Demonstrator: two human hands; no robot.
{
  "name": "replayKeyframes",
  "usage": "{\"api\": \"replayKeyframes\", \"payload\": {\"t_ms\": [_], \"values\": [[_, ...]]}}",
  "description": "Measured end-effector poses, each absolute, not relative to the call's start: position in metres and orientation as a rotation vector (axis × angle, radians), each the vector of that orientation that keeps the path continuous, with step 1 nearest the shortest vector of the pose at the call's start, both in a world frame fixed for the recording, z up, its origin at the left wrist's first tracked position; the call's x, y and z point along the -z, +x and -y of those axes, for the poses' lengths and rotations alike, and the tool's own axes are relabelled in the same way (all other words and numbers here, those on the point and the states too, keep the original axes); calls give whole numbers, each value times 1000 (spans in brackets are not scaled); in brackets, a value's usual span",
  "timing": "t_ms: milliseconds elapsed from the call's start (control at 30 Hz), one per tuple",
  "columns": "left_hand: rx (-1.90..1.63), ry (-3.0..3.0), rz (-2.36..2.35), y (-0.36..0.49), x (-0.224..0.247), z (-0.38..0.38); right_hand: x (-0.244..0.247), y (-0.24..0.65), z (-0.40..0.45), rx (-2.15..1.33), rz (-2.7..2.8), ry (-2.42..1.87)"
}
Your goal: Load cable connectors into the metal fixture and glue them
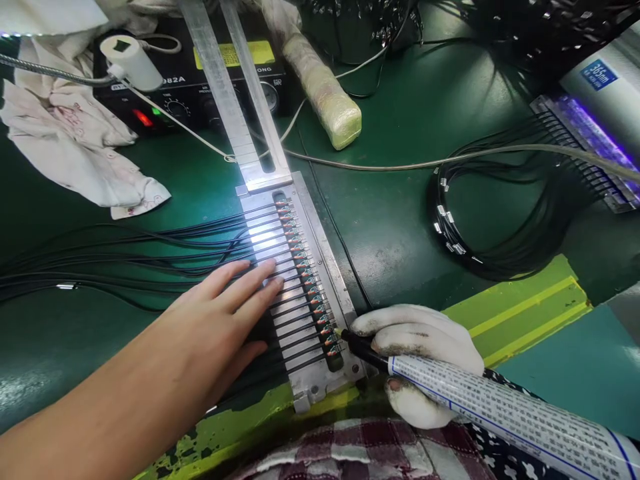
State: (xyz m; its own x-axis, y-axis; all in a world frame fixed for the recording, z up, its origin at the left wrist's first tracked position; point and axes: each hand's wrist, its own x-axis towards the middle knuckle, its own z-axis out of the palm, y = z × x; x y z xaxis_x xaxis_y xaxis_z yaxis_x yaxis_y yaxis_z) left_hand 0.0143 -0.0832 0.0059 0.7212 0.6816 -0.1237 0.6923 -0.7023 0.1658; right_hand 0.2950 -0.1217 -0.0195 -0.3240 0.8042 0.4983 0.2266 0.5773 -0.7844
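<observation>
My left hand (220, 320) is bare and lies with fingers stretched over several black cables (295, 317) on a metal clamping fixture (320, 385). The cables run side by side across the fixture, their stripped ends with fine coloured wires (311, 280) over a dark slot. My right hand (425, 340), in a white glove with some fingertips bare, grips a glue syringe (480, 393) wrapped in a white label with blue lines and small print. Its black front end tapers to a tip at the lower wire ends. Whether the tip touches them I cannot tell.
A black control box (195, 100) with lit lamps stands behind, beside a crumpled white cloth (100, 147). A wrapped handle (335, 113) lies right of it. Coiled black cables (465, 253) lead to a second fixture under a violet-lit lamp (605, 80). A hose (390, 167) crosses the green table.
</observation>
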Motion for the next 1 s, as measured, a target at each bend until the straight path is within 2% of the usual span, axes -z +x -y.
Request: {"api": "replayKeyframes", "payload": {"t_ms": [1000], "values": [[97,2690,-1145,12,-4,84,15,295,128,-760,1812,-844]]}}
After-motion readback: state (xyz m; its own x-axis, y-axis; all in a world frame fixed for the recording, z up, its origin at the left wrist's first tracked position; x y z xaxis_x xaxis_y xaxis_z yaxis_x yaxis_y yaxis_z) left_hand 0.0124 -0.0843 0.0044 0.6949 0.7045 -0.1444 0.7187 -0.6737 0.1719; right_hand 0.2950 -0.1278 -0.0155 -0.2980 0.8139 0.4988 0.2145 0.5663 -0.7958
